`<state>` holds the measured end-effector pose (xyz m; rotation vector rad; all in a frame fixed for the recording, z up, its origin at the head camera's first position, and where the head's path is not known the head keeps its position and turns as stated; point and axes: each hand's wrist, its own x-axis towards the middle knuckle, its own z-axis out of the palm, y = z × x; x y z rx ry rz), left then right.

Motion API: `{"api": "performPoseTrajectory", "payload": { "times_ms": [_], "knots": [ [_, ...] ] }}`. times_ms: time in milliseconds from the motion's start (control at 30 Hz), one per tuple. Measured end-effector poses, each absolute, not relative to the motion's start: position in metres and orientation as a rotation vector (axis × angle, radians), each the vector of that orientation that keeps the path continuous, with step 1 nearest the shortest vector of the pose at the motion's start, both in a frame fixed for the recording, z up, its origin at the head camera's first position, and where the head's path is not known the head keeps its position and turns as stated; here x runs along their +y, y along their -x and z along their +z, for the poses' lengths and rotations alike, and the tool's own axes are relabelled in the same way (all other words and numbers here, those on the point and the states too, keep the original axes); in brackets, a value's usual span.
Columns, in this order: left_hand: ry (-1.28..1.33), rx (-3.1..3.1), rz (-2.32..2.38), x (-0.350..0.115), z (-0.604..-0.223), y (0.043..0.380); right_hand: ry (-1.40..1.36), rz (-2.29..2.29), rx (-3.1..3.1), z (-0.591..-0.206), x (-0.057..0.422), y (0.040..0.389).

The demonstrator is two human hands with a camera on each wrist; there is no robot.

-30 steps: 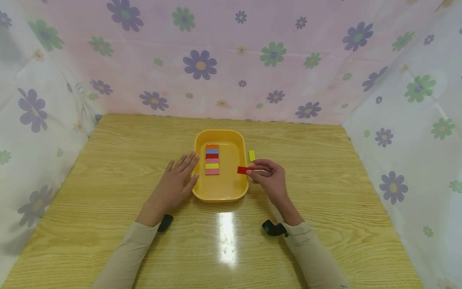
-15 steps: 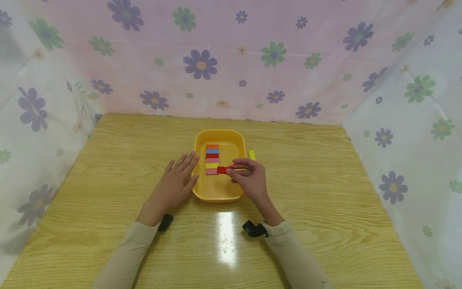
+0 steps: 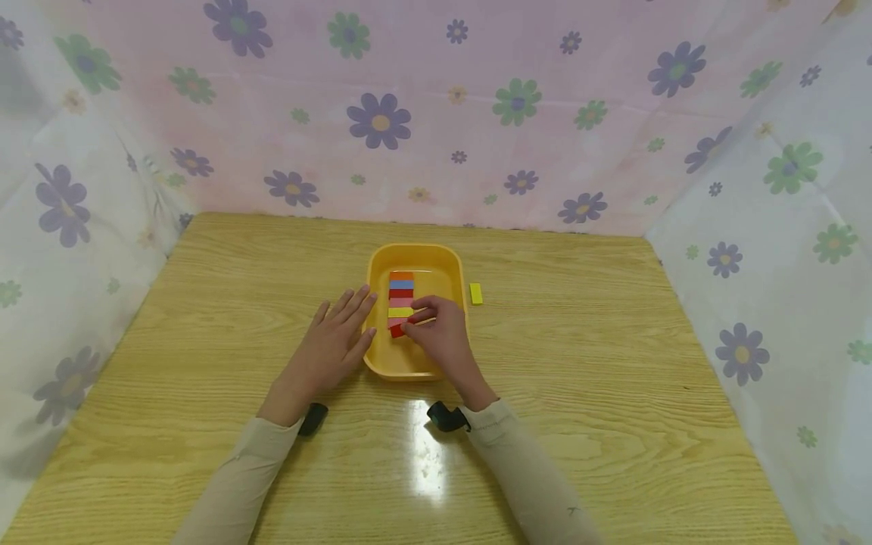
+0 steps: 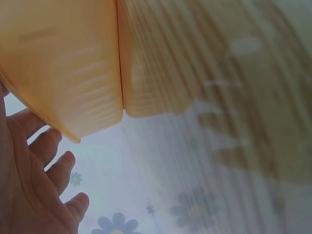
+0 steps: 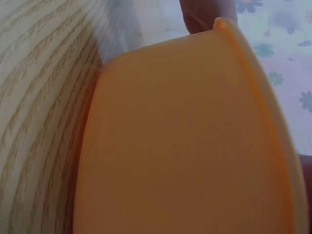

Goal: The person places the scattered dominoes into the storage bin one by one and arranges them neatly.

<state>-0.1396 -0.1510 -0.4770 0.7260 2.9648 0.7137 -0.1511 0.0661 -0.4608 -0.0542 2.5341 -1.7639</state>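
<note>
In the head view my right hand (image 3: 443,333) pinches a red block (image 3: 397,331) inside the yellow-orange plastic tray (image 3: 439,276). The red block sits slightly tilted at the near end of a row of several flat coloured blocks. From the far end run an orange block (image 3: 401,276), a blue block (image 3: 401,285), a dark red block (image 3: 401,294), then pink, a yellow block (image 3: 398,312) and pink. My fingers partly cover that near end. Straight-fingered, my left hand (image 3: 330,344) rests against the tray's left rim; the left wrist view shows its fingers (image 4: 61,170) beside the tray wall (image 4: 63,83).
One yellow block (image 3: 476,294) lies on the wooden table (image 3: 599,341) just right of the tray. A flowered cloth (image 3: 436,106) hangs behind the table and at both sides. Tray wall (image 5: 180,136) fills most of the right wrist view.
My right hand has carried the red block leftward, from over the tray's right rim to the near end of the row. The left hand has stayed at the left rim.
</note>
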Motion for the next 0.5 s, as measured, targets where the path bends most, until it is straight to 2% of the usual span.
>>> {"api": "performPoseTrajectory", "payload": {
  "times_ms": [267, 500],
  "knots": [
    [-0.711, 2.967, 0.704, -0.150, -0.477, 0.140, -0.076, -1.428, 2.669, -0.462, 0.061, 0.155],
    [-0.705, 2.968, 0.700, -0.150, -0.478, 0.140, -0.056, -1.103, 2.804, -0.463, 0.057, 0.162]
  ]
}}
